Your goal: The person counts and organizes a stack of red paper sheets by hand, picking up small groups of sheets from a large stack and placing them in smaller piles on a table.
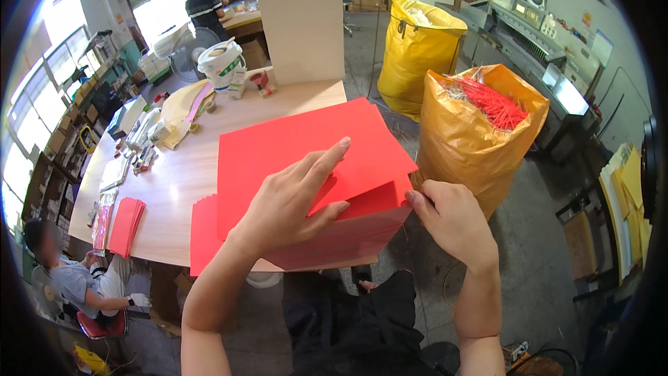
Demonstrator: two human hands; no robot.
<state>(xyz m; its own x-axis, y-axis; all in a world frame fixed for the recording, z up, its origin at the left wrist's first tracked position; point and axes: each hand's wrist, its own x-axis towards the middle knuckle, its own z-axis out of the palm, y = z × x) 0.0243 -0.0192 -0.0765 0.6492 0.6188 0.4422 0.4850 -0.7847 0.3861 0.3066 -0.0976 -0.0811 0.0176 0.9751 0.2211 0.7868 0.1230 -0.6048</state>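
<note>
A tall stack of red paper sheets [299,139] stands at the front edge of the wooden table, its upper sheets lifted slightly at the near right edge. My left hand [289,198] is over the near part of the stack, fingers stretched out and thumb apart, by the raised edge. At the near right corner, my right hand [452,219] is closed, thumb and bent forefinger pinching the corner of a red sheet [398,191]. Lower red sheets [204,230] stick out stepwise at the stack's left.
A smaller red pile [127,226], a white bucket [223,66] and tape rolls share the table [181,188]. Yellow sacks [480,143], one holding red scraps, stand right. One person [90,285] sits at lower left; another [207,10] stands at the back.
</note>
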